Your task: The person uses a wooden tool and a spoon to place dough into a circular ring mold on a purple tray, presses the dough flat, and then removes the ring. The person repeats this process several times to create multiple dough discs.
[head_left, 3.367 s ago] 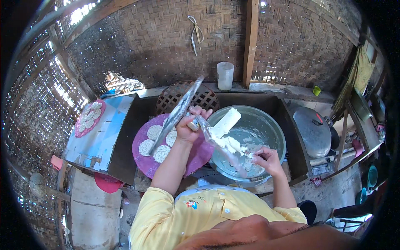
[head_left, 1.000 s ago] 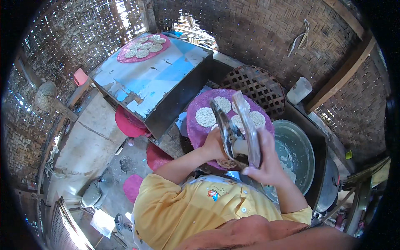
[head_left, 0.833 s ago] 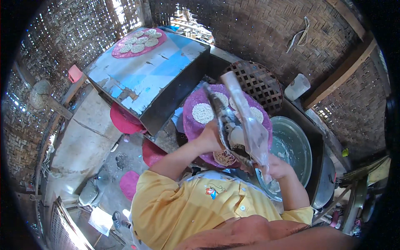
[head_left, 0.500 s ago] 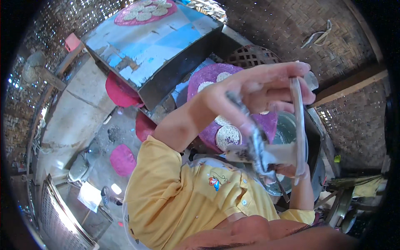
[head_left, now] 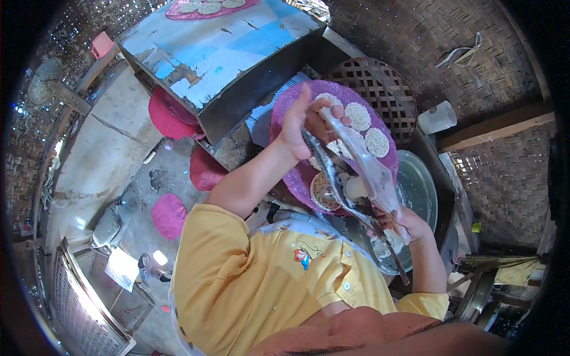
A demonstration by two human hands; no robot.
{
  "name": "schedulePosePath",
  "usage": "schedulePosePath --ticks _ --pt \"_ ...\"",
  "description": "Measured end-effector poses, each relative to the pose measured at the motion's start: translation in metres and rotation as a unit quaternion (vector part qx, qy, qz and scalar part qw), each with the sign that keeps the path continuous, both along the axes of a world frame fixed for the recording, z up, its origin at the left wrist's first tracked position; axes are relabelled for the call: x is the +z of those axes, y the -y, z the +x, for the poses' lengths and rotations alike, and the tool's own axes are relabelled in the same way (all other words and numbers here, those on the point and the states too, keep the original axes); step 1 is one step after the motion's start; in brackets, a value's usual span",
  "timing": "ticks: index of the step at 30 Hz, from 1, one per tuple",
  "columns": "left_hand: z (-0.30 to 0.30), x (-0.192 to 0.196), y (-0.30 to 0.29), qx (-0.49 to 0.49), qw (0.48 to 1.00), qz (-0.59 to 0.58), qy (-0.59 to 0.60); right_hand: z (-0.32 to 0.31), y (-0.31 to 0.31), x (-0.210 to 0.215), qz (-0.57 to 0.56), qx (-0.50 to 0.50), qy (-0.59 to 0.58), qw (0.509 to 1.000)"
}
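Head: hands (head_left: pixel 294 129) partly hide purple tray (head_left: pixel 357 95) and basin (head_left: pixel 423 184).

The right hand (head_left: pixel 411 225) grips the near end of a press (head_left: pixel 356 188): a dark bar, a pale bar and a white cylinder between. The left hand (head_left: pixel 314 126) is at its far end (thumb raised). Below lies a purple tray (head_left: pixel 354 95) with white discs (head_left: pixel 376 142). Right of it stands a basin (head_left: pixel 424 178); beyond are a lattice basket (head_left: pixel 380 98) and a white cup (head_left: pixel 437 117).
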State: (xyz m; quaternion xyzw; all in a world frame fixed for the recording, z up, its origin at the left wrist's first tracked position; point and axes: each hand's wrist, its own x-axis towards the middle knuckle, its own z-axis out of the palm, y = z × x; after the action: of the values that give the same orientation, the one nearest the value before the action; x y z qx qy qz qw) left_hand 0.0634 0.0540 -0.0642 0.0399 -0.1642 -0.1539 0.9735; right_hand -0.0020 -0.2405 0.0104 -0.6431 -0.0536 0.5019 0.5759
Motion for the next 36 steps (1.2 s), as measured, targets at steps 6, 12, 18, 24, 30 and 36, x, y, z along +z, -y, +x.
schedulePosePath --ticks 6,12,18,24,30,36 --pt "0.006 -0.003 0.007 0.001 1.000 -0.025 -0.015 0.004 -0.002 0.005 -0.040 -0.007 0.066 0.997" --pt "-0.002 0.000 0.028 -0.004 0.999 -0.024 -0.047 -0.001 0.011 0.021 -0.094 0.000 0.079 0.992" --pt "-0.021 0.001 0.015 -0.002 0.994 0.005 -0.110 -0.016 -0.001 0.011 -0.051 -0.039 0.021 0.998" --pt "-0.017 0.010 -0.004 0.020 0.990 0.040 -0.131 -0.016 -0.024 0.005 -0.079 -0.051 0.075 0.993" --pt "-0.011 0.002 0.009 0.006 0.993 0.012 -0.115 -0.016 -0.013 0.009 -0.103 -0.043 0.126 0.986" --pt "-0.014 0.006 0.019 -0.067 0.995 -0.065 -0.026 -0.026 0.001 0.021 -0.015 -0.052 0.025 0.998"
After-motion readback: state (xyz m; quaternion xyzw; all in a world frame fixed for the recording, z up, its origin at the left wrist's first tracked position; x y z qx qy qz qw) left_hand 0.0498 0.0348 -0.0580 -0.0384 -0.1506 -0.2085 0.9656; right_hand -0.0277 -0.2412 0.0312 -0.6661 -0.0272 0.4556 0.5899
